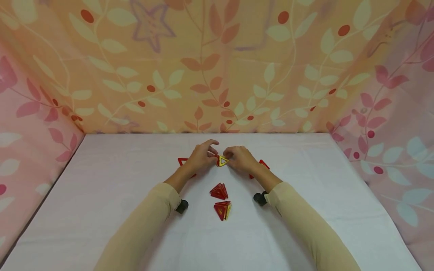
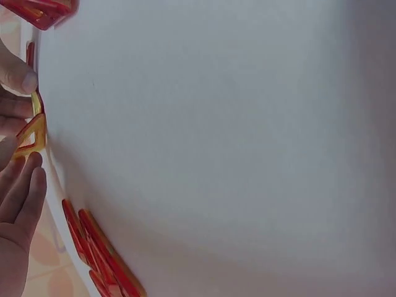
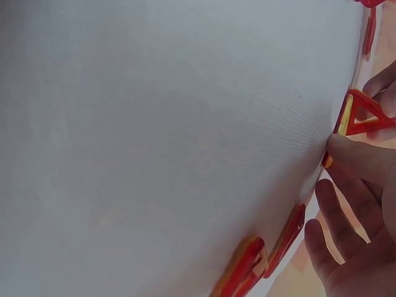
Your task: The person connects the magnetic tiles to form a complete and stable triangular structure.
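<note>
Near the back middle of the table, my left hand (image 1: 201,157) and right hand (image 1: 242,159) meet at a small group of joined triangular building tiles. A yellow triangle tile (image 1: 222,161) faces the head camera, with a red triangle tile (image 3: 362,114) standing at an angle beside it. My left fingers pinch the red side. On the yellow side, my right thumb (image 3: 356,154) and index finger grip the edge, the other right fingers spread loosely. Closer to me sit two small pyramids of tiles, one red (image 1: 219,191), the other red and yellow (image 1: 222,210).
Loose red triangle tiles (image 1: 182,161) lie partly hidden behind my left wrist. More red tiles (image 1: 264,164) lie by my right wrist. Black wrist cameras (image 1: 260,198) hang below both sleeves. A patterned cloth (image 1: 210,75) walls the white table (image 1: 118,210) at the back and sides.
</note>
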`<state>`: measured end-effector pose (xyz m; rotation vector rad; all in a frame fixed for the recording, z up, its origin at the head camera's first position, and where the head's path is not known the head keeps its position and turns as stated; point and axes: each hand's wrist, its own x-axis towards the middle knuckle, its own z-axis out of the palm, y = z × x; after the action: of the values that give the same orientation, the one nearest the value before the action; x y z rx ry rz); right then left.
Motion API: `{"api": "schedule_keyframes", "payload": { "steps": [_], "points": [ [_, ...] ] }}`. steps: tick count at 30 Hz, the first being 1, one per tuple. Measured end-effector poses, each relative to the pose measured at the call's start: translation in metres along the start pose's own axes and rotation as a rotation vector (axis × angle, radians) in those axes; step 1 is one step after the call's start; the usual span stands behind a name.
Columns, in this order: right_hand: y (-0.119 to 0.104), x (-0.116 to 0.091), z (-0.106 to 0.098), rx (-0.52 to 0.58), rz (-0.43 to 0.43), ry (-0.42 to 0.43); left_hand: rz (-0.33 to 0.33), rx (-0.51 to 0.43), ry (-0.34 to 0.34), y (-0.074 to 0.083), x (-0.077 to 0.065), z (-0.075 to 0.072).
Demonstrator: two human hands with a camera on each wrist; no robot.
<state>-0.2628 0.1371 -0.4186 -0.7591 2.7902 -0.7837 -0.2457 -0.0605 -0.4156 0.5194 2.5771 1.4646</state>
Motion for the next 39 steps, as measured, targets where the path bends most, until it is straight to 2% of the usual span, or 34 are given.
{"api": "schedule_keyframes", "payload": {
  "steps": [7,13,18,22,26,32,39],
  "points": [
    [-0.004,0.001,0.0,-0.004,-0.012,0.005,-0.049,-0.051,-0.009,0.003,-0.001,0.004],
    [-0.001,0.0,-0.003,0.004,-0.023,0.002,-0.052,-0.047,-0.003,0.003,0.0,0.006],
    [0.011,-0.008,-0.01,0.075,-0.042,-0.012,-0.061,-0.045,-0.017,0.004,0.0,0.008],
    [0.024,-0.013,-0.018,0.122,-0.021,0.005,-0.071,-0.025,-0.011,0.004,0.0,0.01],
    [0.036,-0.019,-0.026,0.125,0.016,0.035,-0.079,-0.014,-0.007,0.003,-0.001,0.01],
    [0.053,-0.03,-0.035,0.116,0.042,0.013,-0.094,-0.012,-0.02,0.001,0.001,0.01],
    [0.058,-0.032,-0.033,0.115,0.02,-0.005,-0.096,-0.016,-0.019,0.0,0.002,0.009]
  ]
}}
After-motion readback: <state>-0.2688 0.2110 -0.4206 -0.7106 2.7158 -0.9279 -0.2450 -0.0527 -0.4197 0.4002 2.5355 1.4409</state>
